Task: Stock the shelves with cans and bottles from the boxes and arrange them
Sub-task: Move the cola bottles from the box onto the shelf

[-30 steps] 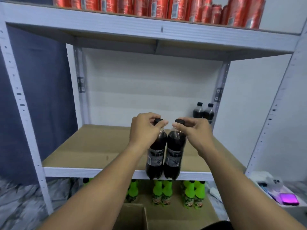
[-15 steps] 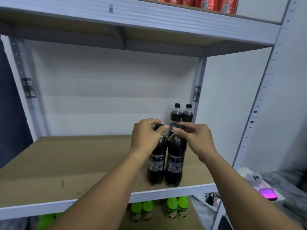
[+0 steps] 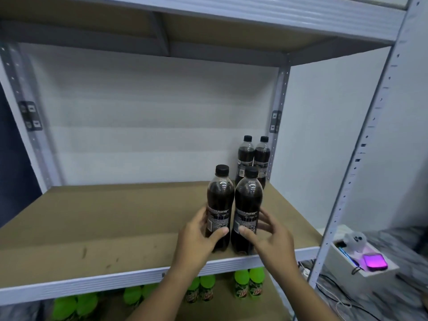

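Dark bottles side by side, upright on shelf (image 3: 115, 218): left bottle (image 3: 219, 205) gripped by left hand (image 3: 196, 237), right bottle (image 3: 247, 209) gripped by right hand (image 3: 271, 237), fingers curled round labels.

A white wall (image 3: 324, 135) backs the grey metal rack (image 3: 361, 144); the blurred floor (image 3: 393, 297) looks marbled, perhaps stone.
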{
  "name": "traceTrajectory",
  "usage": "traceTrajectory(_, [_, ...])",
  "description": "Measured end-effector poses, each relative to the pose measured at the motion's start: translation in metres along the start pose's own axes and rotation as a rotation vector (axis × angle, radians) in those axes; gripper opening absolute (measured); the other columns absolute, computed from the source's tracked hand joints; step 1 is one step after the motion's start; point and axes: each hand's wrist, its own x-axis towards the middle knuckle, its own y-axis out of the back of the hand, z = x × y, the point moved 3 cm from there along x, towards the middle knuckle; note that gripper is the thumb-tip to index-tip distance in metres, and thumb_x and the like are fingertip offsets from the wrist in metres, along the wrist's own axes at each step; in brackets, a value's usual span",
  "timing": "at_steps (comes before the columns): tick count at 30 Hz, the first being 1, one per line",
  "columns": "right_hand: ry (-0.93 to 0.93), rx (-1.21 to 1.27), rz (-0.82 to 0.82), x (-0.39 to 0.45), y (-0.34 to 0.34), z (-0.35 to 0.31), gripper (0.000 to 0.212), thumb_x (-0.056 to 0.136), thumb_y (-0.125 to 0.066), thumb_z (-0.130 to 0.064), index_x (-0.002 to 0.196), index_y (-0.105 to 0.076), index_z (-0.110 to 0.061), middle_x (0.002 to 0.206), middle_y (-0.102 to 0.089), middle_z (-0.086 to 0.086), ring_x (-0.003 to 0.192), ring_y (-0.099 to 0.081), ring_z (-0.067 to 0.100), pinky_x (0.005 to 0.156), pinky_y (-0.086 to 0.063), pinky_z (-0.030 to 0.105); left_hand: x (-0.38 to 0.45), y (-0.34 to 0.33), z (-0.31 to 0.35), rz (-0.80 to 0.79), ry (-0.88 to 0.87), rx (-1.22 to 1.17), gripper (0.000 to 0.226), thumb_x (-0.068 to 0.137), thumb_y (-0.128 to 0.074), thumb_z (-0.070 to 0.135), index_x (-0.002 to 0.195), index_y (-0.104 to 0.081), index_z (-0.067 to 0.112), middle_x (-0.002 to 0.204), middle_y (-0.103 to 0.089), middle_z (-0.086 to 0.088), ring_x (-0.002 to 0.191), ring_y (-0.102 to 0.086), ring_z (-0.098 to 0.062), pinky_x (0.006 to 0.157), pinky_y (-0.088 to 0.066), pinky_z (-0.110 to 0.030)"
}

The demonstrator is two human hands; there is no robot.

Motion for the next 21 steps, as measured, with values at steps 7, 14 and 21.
traceTrajectory(7, [0.064, -0.201, -0.093, 0.023, 0.002, 0.030, 0.057, 0.074, -0.087, -0.038, 0.124, -0.062, -0.038, 0.103, -0.072, -0.024, 0.097, -0.062, -0.014, 0.079, -0.048, 0.004, 0.013, -0.009, -0.029, 0.009, 0.028, 0.001, 0.068, 0.082, -0.085, 0.013, 0.126, -0.050, 0.051, 0.108, -0.063, 0.046, 0.115, -0.059, 0.017, 0.095, -0.047, -0.008])
traceTrajectory(14, [0.112, -0.183, -0.151, 0.080, -0.002, 0.059, 0.051, 0.086, -0.079, -0.031, 0.133, -0.059, -0.036, 0.115, -0.069, -0.026, 0.103, -0.063, -0.011, 0.082, -0.048, 0.009, 0.073, -0.035, -0.054, -0.020, -0.014, 0.022, 0.067, 0.079, -0.085, 0.002, 0.130, -0.055, 0.034, 0.104, -0.066, 0.044, 0.109, -0.063, 0.015, 0.092, -0.046, -0.007])
traceTrajectory(21, [0.151, -0.192, -0.169, 0.149, -0.010, 0.085, 0.052, 0.088, -0.076, -0.026, 0.134, -0.058, -0.042, 0.113, -0.070, -0.029, 0.104, -0.064, -0.010, 0.087, -0.050, 0.011, 0.141, -0.057, -0.087, 0.002, -0.020, 0.036, 0.068, 0.076, -0.088, 0.004, 0.121, -0.057, 0.044, 0.100, -0.067, 0.043, 0.108, -0.065, 0.012, 0.091, -0.046, -0.008])
